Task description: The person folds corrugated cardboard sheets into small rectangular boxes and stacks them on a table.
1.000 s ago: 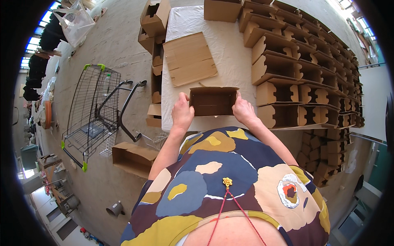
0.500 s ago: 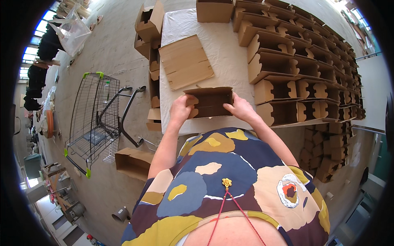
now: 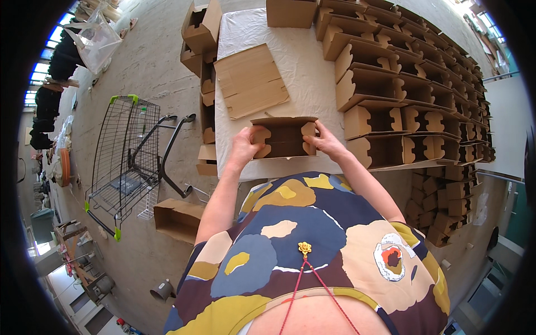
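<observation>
The brown corrugated cardboard box (image 3: 285, 137), half folded with notched end flaps, sits at the near edge of the white-covered counter (image 3: 312, 72), held between both hands just in front of the person's patterned top. The left hand (image 3: 244, 147) clasps the box's left end, its fingers (image 3: 258, 134) closed over the scalloped flap there. The right hand (image 3: 326, 142) grips the right end, fingers (image 3: 314, 129) pressed on the matching flap. The box rests on the counter, its open side turned toward the person.

Just beyond the box lies a flat stack of unfolded brown cardboard sheets (image 3: 251, 81), tilted a little, near but not touching it. To the right, rows of finished brown cardboard boxes (image 3: 391, 84) with the same notched sides stand close together across the counter, and more are piled beside it on the far right. At the far edge stands a plain closed brown carton (image 3: 290, 12).

On the concrete floor to the left are several open cardboard cartons (image 3: 202, 33) against the counter's side, another open carton (image 3: 177, 219) lower down, and a wire shopping trolley with green corner caps (image 3: 125, 162).
</observation>
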